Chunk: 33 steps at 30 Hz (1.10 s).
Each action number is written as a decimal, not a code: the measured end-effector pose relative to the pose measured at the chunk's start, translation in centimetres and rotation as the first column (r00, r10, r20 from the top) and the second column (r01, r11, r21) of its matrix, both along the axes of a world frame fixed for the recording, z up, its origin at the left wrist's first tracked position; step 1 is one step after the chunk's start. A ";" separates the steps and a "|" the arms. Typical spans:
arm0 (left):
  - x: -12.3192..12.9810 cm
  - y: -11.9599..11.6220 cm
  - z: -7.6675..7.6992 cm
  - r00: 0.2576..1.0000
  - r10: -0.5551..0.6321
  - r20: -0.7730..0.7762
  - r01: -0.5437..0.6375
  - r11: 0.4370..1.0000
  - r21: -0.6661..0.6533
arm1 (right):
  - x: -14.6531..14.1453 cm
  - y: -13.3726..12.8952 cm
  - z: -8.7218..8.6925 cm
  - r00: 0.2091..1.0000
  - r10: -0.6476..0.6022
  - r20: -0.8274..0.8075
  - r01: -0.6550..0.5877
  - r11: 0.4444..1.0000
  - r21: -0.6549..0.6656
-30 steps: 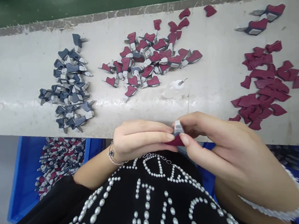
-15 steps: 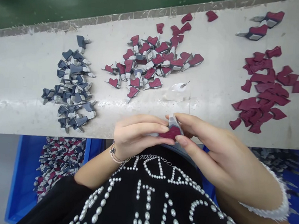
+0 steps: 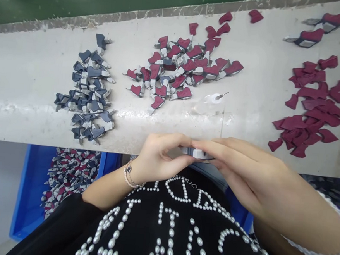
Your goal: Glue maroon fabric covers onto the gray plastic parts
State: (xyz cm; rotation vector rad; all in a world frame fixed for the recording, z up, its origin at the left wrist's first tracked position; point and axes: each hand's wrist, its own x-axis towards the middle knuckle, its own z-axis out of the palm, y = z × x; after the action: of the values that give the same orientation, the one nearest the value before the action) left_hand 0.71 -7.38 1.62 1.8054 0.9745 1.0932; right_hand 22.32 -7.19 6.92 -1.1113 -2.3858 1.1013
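Between my two hands, close to the table's near edge, is a small grey and dark-blue part point(image 3: 199, 153), seen edge-on. My left hand point(image 3: 163, 156) pinches its left end between thumb and fingers. My right hand point(image 3: 243, 167) closes on its right end, with the index finger along the top. The part's broad faces are hidden. Beyond my hands lies a heap of grey parts with dark-red faces point(image 3: 178, 68). Loose dark-red pieces point(image 3: 313, 114) form a pile on the right, and grey parts with dark-blue faces point(image 3: 92, 95) are heaped on the left.
The pale table point(image 3: 147, 122) has a rough far edge. A clear blob with a thin metal tip point(image 3: 214, 98) lies beyond my hands. Two finished-looking parts point(image 3: 312, 36) rest at the far right. A blue bin point(image 3: 22, 195) full of parts stands below left.
The held part has turned from showing its dark-red face to edge-on. My right fingers have moved over its right end. The view has shifted, moving the table's piles rightward.
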 end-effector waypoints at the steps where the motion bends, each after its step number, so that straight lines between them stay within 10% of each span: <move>1: 0.1 -0.1 0.0 1.000 0.004 0.012 -0.004 1.000 -0.010 | 0.0 0.0 0.1 1.000 0.006 0.003 -0.006 1.000 0.008; 12: -0.8 0.6 0.3 0.938 -0.339 0.067 0.339 0.865 -0.370 | -0.1 -0.1 -0.9 1.000 0.008 0.014 -0.008 1.000 -0.006; 23: -1.4 -1.3 0.5 0.964 -0.200 -0.177 0.211 0.976 0.046 | -1.5 -1.1 0.0 0.991 -0.047 -0.123 0.046 0.999 -0.007; 28: -1.2 -1.9 0.7 0.952 -0.305 -0.011 0.292 0.922 -0.252 | -1.5 -1.1 -0.2 0.985 -0.084 -0.153 0.041 0.963 -0.266; 33: -0.6 -2.8 1.2 0.934 -0.342 -0.106 0.277 0.877 -0.392 | -2.7 -2.4 -0.2 0.986 -0.152 -0.074 0.144 0.985 -0.096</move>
State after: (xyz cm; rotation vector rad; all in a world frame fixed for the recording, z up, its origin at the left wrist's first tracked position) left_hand 0.07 -10.15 2.82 1.6822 0.8811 0.5162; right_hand 19.65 -9.63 6.75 -1.2280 -2.1725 1.1890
